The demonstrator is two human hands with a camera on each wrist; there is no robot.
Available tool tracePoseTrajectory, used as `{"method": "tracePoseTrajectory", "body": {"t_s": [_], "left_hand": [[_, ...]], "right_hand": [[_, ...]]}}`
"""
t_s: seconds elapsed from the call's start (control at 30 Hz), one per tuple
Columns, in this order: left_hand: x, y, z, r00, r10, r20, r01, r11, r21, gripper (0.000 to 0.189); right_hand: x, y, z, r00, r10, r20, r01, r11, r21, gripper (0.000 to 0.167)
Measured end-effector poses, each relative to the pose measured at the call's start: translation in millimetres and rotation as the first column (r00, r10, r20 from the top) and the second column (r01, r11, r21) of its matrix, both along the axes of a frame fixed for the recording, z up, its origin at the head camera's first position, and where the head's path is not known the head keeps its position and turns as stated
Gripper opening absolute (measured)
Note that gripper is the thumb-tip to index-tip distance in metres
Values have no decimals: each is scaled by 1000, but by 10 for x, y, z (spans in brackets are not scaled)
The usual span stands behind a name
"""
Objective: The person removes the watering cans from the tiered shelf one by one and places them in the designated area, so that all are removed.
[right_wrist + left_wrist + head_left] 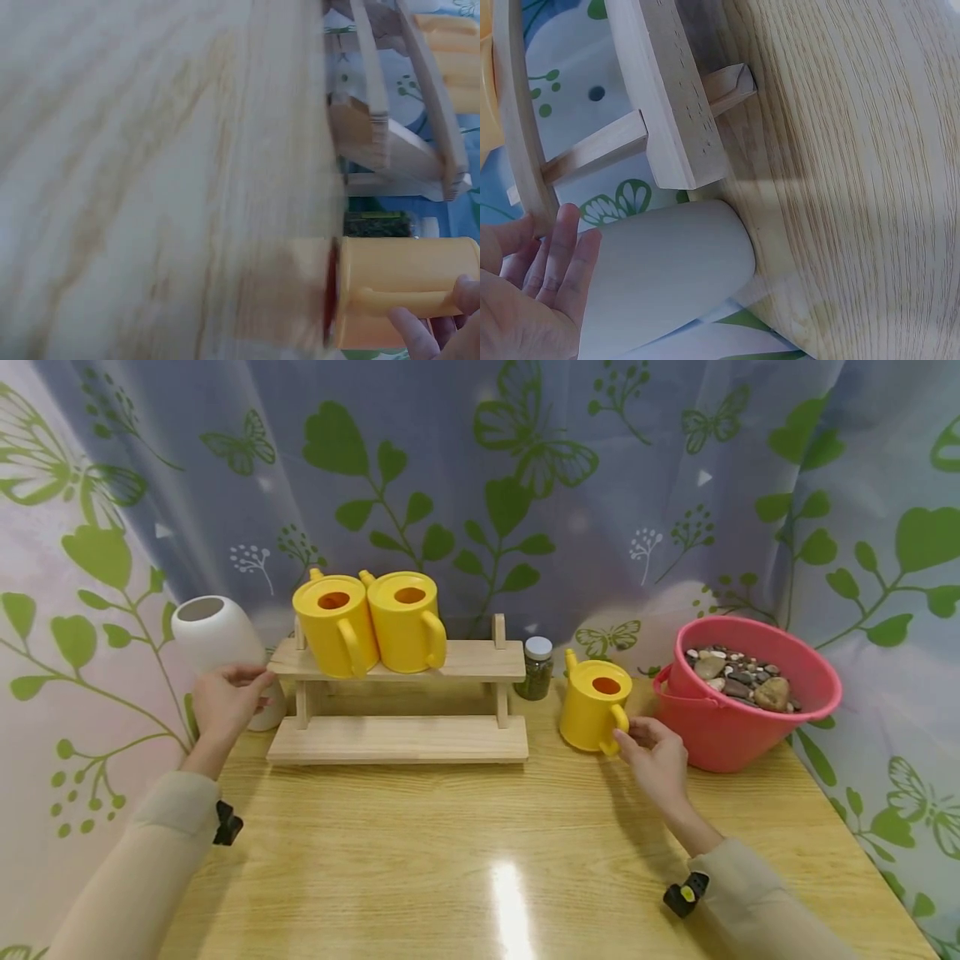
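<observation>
At the right, a yellow watering can [587, 710] stands on the table, its handle pinched between the thumb and fingers of my right hand [656, 758]. The right wrist view shows the same can [409, 262] with fingertips on its handle. My left hand [228, 703] pinches the left end of a two-tier wooden shelf [397, 739], at the upper board. In the left wrist view that board's end [541, 214] meets the thumb and fingertips. Two more yellow watering cans, a left one [337, 631] and a right one [405, 631], sit side by side on the upper board.
A white vase [225, 631] stands behind my left hand. Between the shelf and the right-hand can is a small jar [537, 670] with a white lid and dark green contents. A pink bucket [712, 735] of pebbles stands at the right, close to my right hand. A patterned curtain hangs behind.
</observation>
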State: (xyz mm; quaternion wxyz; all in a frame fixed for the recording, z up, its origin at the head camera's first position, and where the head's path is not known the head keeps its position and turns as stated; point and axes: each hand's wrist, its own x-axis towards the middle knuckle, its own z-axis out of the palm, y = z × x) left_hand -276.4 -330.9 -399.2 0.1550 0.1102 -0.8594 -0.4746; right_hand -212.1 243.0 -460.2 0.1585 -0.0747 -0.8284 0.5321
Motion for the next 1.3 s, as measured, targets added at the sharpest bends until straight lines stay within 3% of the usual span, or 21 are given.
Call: {"method": "tracePoseTrajectory", "body": {"t_s": [0.23,0.5,0.63,0.8,1.03,1.3], "left_hand": [[-7,-5,-9,1000,0,-2,0,1000,18,42],[-32,-11,-47,1000,-5,4,5,1000,22,44],[-14,-29,-37,1000,7,-10,-7,1000,30,43],[0,-28,-15,1000,-13,-5,13,999,30,43],[-10,-36,-7,1000,1,8,-1,999,32,43],[-13,-20,-10,1000,12,16,-12,1000,28,43]], "right_hand": [[-213,-61,-72,998,-43,36,41,998,54,29],[-329,-70,-124,998,-44,34,43,999,31,33],[-284,-64,-148,999,-21,25,21,999,-26,39],[-109,-61,-138,1000,-23,-2,23,996,-82,37],[-49,-317,169,986,160,-44,-164,982,-95,37],[-264,-844,586,915,392,-92,-395,919,-14,35]]}}
